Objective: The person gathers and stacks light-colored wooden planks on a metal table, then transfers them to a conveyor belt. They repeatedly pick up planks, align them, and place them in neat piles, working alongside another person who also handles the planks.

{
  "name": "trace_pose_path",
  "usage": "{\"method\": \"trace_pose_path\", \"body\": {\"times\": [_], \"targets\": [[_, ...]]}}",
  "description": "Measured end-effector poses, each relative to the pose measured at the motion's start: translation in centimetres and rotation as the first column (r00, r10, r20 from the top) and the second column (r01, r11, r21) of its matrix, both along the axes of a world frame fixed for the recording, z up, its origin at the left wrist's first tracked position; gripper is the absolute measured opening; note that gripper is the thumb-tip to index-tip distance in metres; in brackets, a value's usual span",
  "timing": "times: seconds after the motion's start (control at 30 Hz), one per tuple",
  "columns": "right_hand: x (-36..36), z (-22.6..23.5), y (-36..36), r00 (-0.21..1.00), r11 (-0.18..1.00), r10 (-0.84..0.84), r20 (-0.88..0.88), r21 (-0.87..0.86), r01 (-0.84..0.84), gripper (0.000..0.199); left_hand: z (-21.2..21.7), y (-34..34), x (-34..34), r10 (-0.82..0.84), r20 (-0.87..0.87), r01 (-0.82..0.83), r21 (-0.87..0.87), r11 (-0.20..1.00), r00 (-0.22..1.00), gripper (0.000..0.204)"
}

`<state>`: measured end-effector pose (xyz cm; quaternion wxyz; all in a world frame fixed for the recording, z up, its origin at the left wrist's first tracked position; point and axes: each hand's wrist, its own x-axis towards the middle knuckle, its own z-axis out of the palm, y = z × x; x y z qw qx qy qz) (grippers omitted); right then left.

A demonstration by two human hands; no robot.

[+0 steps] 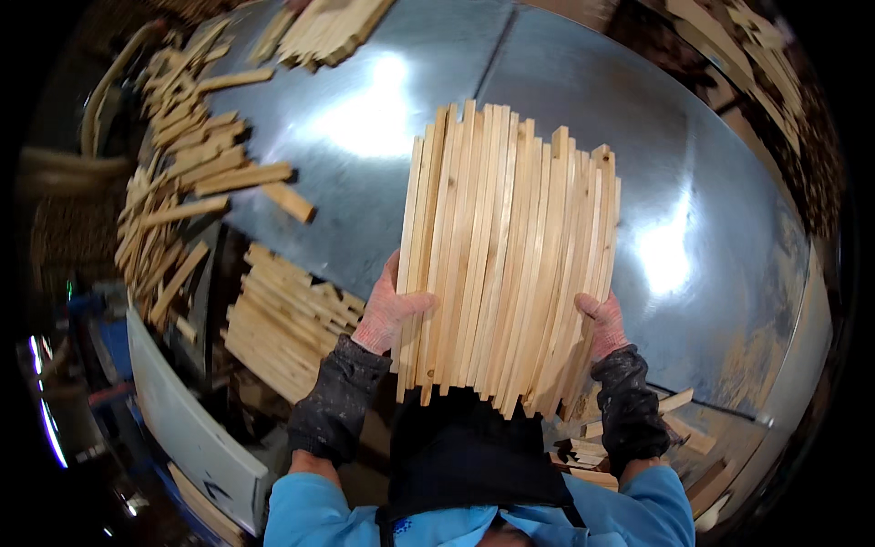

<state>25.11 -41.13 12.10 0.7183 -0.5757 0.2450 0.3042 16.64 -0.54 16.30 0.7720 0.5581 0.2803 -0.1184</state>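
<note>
A wide bundle of pale wooden slats point(506, 260) is held upright between both my hands above a shiny metal table point(583, 100). My left hand point(390, 312), in a pink knit glove, presses against the bundle's left edge. In a matching glove, my right hand point(603, 324) presses on its right edge. The slats stand side by side, their top ends uneven, their lower ends close to my chest. Dark sleeve covers and blue sleeves cover my forearms.
A loose heap of short wooden sticks point(182, 182) lies along the table's left edge. A flat stack of slats point(283, 324) sits below it at left. More slats point(328, 32) lie at the far top, and offcuts point(679, 438) sit at lower right.
</note>
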Motion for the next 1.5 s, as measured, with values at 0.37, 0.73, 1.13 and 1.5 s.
{"method": "trace_pose_path", "body": {"times": [0.37, 0.73, 1.13, 1.5], "targets": [[-10.5, 9.2, 9.0, 0.870, 0.882, 0.364, 0.333, 0.176, -0.436, 0.070, 11.5, 0.6, -27.8, 0.415, 0.372, -0.432, -0.039, 0.901, 0.831, 0.097], [-37.8, 29.0, 23.1, 0.596, 0.576, 0.652, 0.469, 0.204, -0.791, 0.083, 21.0, -0.9, -64.7, 0.719, 0.510, -0.821, -0.043, 0.569, 0.472, 0.092], [-52.7, 23.2, 47.1, 0.026, 0.069, 0.936, 0.351, -0.111, -0.991, 0.034, 20.3, 9.4, -91.3, 0.889, 0.249, -0.923, 0.121, 0.366, 0.385, 0.083], [-61.8, 25.1, 57.6, 0.340, 0.336, 0.896, 0.285, 0.062, -0.940, 0.047, 21.9, 23.7, -98.4, 0.865, 0.171, -0.840, 0.387, 0.381, 0.471, 0.101]]}}
